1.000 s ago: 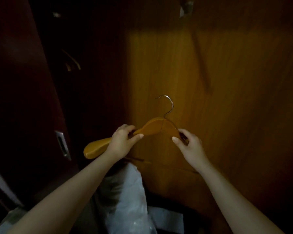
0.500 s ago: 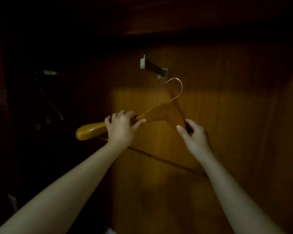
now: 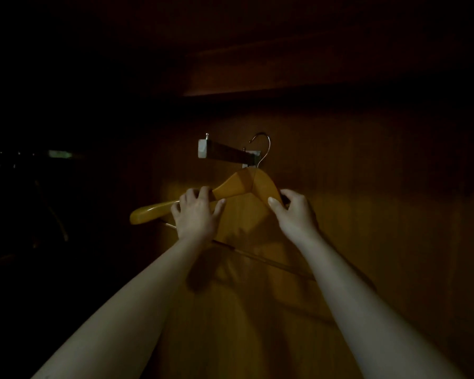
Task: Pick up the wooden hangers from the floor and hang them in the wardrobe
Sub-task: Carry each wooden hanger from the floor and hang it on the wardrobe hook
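Raising the hanger (image 3: 241,184), left hand (image 3: 196,214) and right hand (image 3: 296,214) each gripping an arm, I've brought its hook (image 3: 266,143) up to the rail's (image 3: 225,151) far end; hooking on remains.

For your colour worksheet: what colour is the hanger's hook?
The hook is silvery metal; head view.

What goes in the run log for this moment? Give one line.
phase: hanging | left hand: grips wooden hanger | right hand: grips hanger | hook: at rail, seating unclear
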The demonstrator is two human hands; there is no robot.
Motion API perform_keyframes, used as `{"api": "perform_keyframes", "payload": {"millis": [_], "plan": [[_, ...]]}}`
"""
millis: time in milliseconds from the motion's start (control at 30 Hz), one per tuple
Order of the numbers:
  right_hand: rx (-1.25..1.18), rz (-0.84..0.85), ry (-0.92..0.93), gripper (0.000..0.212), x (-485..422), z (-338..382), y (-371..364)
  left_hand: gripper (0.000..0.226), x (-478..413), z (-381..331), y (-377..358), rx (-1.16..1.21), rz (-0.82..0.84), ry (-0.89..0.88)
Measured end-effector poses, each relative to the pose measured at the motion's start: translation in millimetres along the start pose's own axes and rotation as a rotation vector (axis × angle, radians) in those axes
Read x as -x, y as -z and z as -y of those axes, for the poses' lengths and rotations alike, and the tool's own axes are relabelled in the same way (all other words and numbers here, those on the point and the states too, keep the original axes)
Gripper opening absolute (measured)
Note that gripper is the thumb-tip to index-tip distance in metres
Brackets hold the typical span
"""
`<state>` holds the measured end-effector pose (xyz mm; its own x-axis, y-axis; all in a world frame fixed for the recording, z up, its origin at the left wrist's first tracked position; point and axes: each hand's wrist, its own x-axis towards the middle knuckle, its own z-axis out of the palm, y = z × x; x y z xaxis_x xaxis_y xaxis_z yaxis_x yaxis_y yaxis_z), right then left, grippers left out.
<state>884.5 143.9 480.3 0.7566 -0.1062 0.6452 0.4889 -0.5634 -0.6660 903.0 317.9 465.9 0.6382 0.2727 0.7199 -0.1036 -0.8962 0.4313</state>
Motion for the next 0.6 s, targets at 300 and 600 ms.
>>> {"api": "perform_keyframes", "payload": {"millis": [300,600], "plan": [[-0.105,0.023,0.034,0.049,-38,-16,-26,0.054,-27,4,-37,0.056,0.090,0.054],[0.268,-0.083,0.042,0.047,-47,-50,-49,0.070,-25,12,-78,0.049,0.329,0.054]]}}
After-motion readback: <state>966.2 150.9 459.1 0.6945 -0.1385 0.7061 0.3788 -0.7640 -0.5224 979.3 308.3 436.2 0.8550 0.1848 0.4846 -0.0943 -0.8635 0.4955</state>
